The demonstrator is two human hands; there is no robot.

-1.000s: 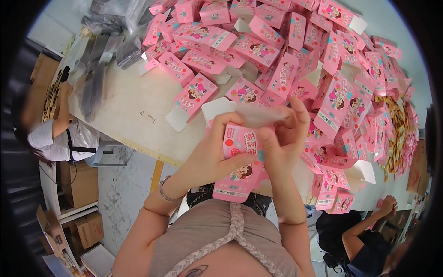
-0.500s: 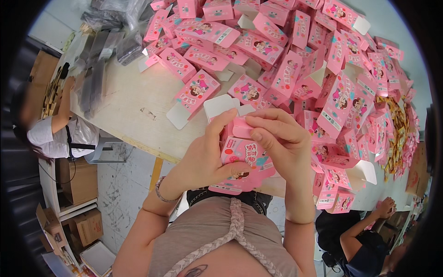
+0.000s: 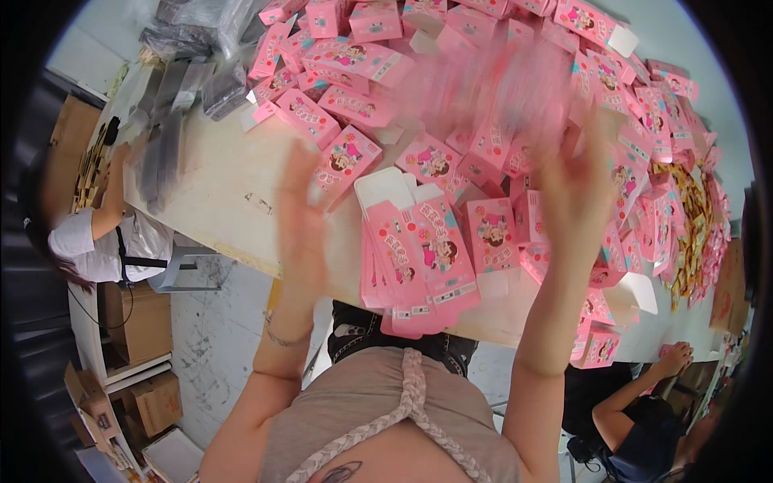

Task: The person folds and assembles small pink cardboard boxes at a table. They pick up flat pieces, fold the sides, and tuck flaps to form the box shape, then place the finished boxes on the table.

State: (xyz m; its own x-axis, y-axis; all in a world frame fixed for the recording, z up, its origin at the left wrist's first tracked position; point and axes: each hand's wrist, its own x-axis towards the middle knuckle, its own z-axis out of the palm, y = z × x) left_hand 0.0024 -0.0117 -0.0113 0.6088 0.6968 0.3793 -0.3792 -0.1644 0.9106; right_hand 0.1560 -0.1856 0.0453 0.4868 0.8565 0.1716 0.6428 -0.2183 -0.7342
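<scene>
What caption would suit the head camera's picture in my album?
Blurred left hand and right hand flank flat pink cartons, with pink boxes heaped on the table.
</scene>
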